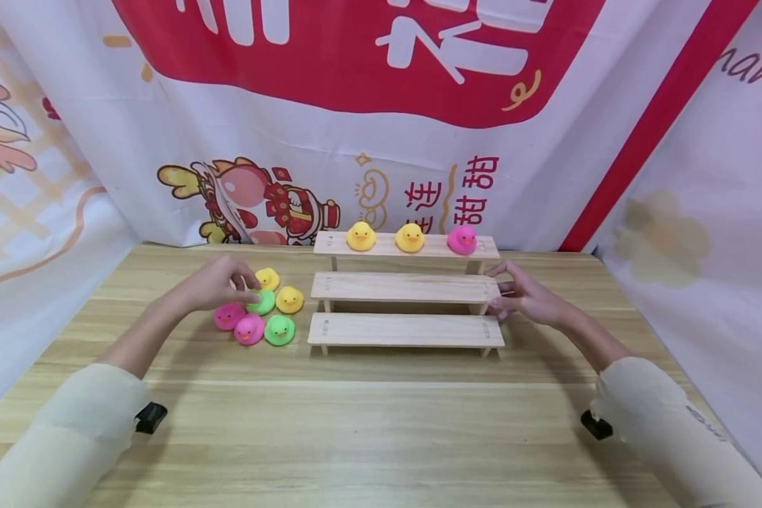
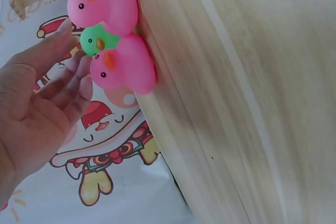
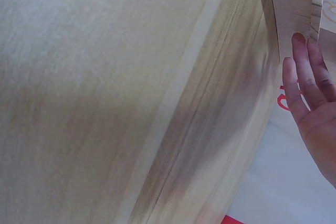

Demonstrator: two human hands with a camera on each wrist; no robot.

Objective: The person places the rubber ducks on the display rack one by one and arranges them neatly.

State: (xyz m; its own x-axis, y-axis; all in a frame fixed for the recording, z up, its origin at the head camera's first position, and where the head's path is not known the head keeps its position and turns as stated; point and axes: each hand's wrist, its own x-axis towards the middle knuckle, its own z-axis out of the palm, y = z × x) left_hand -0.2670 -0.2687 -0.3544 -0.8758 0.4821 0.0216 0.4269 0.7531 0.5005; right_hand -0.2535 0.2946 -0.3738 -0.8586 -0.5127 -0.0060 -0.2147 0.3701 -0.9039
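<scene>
My left hand (image 1: pixel 219 283) reaches over a cluster of rubber ducks left of the shelf. Its fingertips are right at a green duck (image 1: pixel 262 303), with thumb and fingers spread apart. In the left wrist view, that hand (image 2: pixel 44 95) is beside two pink ducks (image 2: pixel 126 66), with a green duck's head (image 2: pixel 94 40) showing between them. My right hand (image 1: pixel 525 296) is at the right end of a three-step wooden shelf (image 1: pixel 403 288), its fingertips at the middle step. The right wrist view shows this hand (image 3: pixel 312 95) with fairly straight fingers against the shelf's end.
On the top step stand two yellow ducks (image 1: pixel 360 236) and a pink duck (image 1: pixel 462 240). Around the left hand are more ducks, including a yellow duck (image 1: pixel 289 300) and another green duck (image 1: pixel 280 330). A printed cloth (image 1: pixel 355 134) hangs behind the wooden table (image 1: pixel 355 430).
</scene>
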